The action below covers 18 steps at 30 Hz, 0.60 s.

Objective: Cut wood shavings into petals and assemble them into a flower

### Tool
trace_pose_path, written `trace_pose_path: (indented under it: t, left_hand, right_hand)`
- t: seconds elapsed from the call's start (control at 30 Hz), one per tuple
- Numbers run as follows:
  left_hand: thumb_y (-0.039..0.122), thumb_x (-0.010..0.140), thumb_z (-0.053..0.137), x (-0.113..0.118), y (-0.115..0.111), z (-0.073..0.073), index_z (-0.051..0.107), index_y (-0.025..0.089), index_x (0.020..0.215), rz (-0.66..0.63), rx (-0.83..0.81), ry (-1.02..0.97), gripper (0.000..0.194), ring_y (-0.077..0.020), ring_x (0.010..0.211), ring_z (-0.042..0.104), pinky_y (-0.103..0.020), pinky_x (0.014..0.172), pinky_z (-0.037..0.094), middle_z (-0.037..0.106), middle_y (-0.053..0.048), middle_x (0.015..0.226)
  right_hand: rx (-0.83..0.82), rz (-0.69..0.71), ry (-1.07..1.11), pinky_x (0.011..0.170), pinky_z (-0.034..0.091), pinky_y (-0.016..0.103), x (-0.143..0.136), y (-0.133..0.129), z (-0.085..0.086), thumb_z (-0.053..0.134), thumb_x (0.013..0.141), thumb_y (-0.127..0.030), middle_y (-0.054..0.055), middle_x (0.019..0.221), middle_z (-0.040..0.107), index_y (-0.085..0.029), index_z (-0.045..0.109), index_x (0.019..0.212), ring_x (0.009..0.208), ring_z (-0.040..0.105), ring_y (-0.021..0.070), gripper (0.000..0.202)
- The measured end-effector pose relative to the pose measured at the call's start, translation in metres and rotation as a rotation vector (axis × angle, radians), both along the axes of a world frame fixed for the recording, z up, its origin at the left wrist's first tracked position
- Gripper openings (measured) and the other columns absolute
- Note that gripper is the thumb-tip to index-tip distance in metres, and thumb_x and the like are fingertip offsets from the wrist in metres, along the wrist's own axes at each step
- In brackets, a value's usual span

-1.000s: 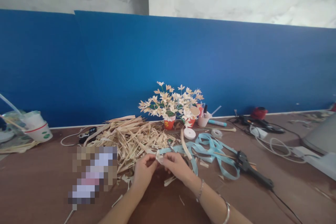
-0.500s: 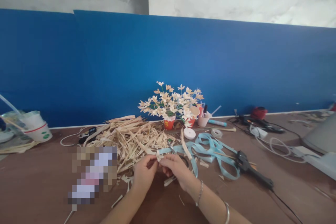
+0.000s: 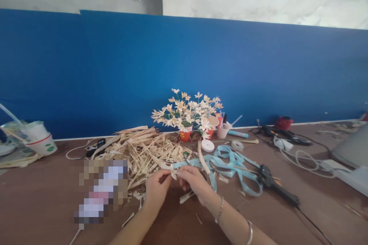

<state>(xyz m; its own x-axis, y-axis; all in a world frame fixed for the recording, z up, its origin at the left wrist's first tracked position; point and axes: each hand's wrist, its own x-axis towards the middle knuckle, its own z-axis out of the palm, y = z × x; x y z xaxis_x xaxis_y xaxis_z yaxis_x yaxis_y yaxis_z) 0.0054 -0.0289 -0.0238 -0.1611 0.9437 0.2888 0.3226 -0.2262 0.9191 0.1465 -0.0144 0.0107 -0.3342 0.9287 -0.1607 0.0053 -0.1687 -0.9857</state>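
cream petal-like scrap (image 3: 173, 173), head view: i see the person's left hand (image 3: 156, 189) pinching it, right hand (image 3: 194, 183) fingertips up against it, can't tell if gripping. scrap's between both hands, near dried husk pile (image 3: 155, 147) and blue ribbon (image 3: 214, 159); potted flowers (image 3: 186, 111) farther back.

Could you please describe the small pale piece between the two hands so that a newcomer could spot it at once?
Start at the blue panel and come down to the brown table, where the left hand and right hand come together. The piece is the small, cream, petal-like bit between them; unlike the similarly pale strips heaped beyond, it is held by hand.
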Motion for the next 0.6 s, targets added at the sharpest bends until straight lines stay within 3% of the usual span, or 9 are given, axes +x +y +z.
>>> trace_pose_path:
  t: [0.2, 0.43, 0.5, 0.6]
  left_hand:
    - [0.025, 0.068, 0.056, 0.001, -0.002, 0.000, 0.068, 0.016, 0.069, -0.038, -0.052, -0.063, 0.015, -0.0173, 0.060, 0.061, -0.026, 0.060, 0.049, 0.069, -0.003, 0.064]
    - [0.023, 0.065, 0.055, 0.002, 0.000, 0.002, 0.067, 0.016, 0.062, -0.027, -0.040, -0.049, 0.013, -0.0150, 0.055, 0.058, -0.022, 0.054, 0.046, 0.065, -0.001, 0.057]
    - [0.023, 0.066, 0.055, 0.002, 0.001, 0.002, 0.067, 0.016, 0.063, -0.029, -0.048, -0.033, 0.014, -0.0150, 0.055, 0.058, -0.022, 0.054, 0.045, 0.065, -0.001, 0.057]
    - [0.024, 0.067, 0.055, 0.001, 0.002, -0.001, 0.067, 0.016, 0.064, 0.005, -0.037, 0.029, 0.015, -0.0154, 0.056, 0.059, -0.022, 0.054, 0.045, 0.066, -0.001, 0.059]
  right_hand:
    - [0.089, -0.041, 0.019, 0.043, 0.029, 0.019, 0.000, -0.002, 0.004, 0.056, 0.067, -0.034, -0.007, 0.045, 0.044, -0.017, 0.048, 0.058, 0.041, 0.037, 0.0055, 0.020]
    - [0.083, -0.056, -0.026, 0.043, 0.029, 0.019, 0.000, 0.006, -0.009, 0.053, 0.067, -0.028, -0.007, 0.046, 0.043, -0.018, 0.047, 0.060, 0.041, 0.036, 0.0059, 0.014]
    - [0.172, -0.074, -0.075, 0.045, 0.031, 0.020, 0.001, 0.006, -0.010, 0.052, 0.069, -0.028, -0.006, 0.050, 0.045, -0.018, 0.047, 0.063, 0.044, 0.039, 0.0072, 0.012]
    - [0.457, -0.144, -0.275, 0.050, 0.033, 0.021, 0.002, 0.000, -0.008, 0.052, 0.071, -0.027, -0.004, 0.057, 0.048, -0.018, 0.049, 0.071, 0.052, 0.044, 0.0094, 0.009]
